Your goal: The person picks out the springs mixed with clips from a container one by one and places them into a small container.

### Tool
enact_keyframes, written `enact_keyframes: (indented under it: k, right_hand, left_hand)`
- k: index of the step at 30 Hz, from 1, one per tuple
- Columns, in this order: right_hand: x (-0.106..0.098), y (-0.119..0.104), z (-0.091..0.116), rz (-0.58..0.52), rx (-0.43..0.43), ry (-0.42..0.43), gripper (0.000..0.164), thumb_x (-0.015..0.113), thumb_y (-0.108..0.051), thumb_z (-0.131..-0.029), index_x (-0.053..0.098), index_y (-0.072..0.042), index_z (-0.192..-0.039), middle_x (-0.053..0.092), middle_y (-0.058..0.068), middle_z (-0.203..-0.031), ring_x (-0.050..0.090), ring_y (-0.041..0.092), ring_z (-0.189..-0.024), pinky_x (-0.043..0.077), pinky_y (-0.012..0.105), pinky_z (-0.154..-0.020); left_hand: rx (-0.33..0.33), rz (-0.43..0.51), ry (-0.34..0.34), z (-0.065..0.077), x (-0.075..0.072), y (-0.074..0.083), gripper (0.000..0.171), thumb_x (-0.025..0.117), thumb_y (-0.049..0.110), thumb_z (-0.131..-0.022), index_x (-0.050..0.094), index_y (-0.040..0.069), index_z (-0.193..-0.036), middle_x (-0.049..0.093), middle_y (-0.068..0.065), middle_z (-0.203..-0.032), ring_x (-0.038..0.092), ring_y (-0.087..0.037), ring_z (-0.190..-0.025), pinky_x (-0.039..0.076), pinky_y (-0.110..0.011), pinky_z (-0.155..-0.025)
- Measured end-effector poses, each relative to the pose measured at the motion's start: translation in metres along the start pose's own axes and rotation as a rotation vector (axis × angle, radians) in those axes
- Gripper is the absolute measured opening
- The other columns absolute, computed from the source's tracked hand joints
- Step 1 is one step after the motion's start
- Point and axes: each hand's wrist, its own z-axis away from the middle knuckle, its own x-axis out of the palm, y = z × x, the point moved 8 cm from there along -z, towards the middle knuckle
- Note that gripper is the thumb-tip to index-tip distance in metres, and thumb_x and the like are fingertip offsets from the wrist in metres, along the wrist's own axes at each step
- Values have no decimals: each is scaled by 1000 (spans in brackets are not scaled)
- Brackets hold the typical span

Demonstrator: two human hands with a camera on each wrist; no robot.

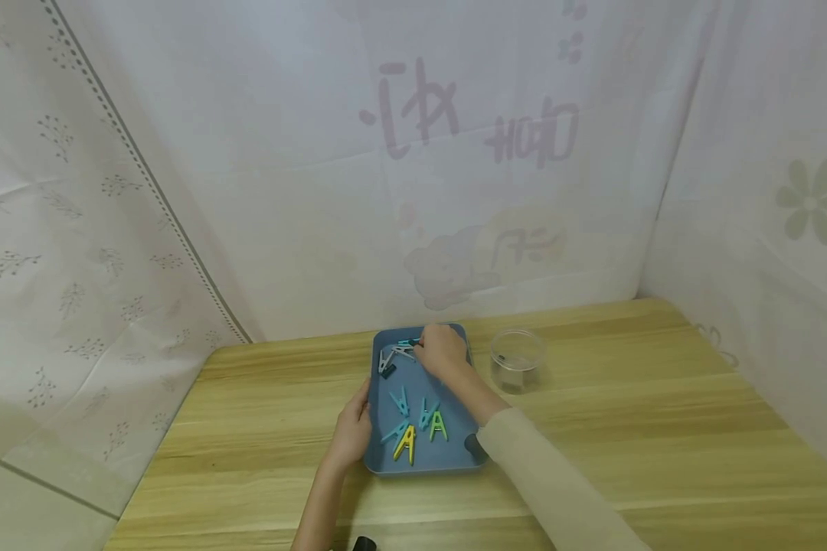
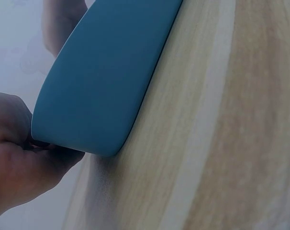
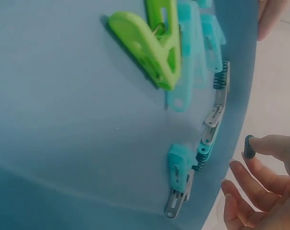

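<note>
A blue-grey rectangular tray point(image 1: 420, 463) holds several clothespins. My left hand point(image 1: 353, 430) grips its left wall, thumb near the rim. Over the far end, my right hand point(image 1: 443, 352) pinches a small dark rounded piece point(image 3: 249, 146) between thumb and forefinger; its other fingers are loosely bent. Light blue and grey clothespins point(image 1: 384, 360) lie beneath and beside this hand, with a dark one point(image 1: 389, 371) near the left wall. Toward the near end lie a yellow clothespin point(image 1: 405, 444), a green clothespin point(image 1: 438, 425) and several light blue ones point(image 1: 400, 400).
A clear round container point(image 1: 517, 360) stands right of the tray, with something small and dark showing in it. The wooden table point(image 1: 262, 444) extends to both sides and meets printed white curtains point(image 1: 303, 191) behind. My right sleeve point(image 1: 551, 474) crosses the tray's near right corner.
</note>
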Motion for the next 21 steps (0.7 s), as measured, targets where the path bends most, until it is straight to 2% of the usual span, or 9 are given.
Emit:
enact_keyframes:
  k: [15,21]
  right_hand:
    - [-18,-7,10,-10,-12,17,43,69,-19,-93,53,-15,-53,42,-5,-46,41,10,-44,27,21,-38]
    - [-25,-7,14,-50,-25,25,48,66,-15,-93,47,-14,-50,38,-5,-44,34,9,-42,22,20,-38]
  left_hand:
    - [-9,2,-1,0,0,0,49,32,-6,-103,29,-12,-151,30,-30,-158,24,-47,-147,22,-60,-120]
    - [-10,17,-6,0,0,1,50,31,-5,-103,28,-11,-152,28,-29,-158,23,-47,-148,21,-60,-121]
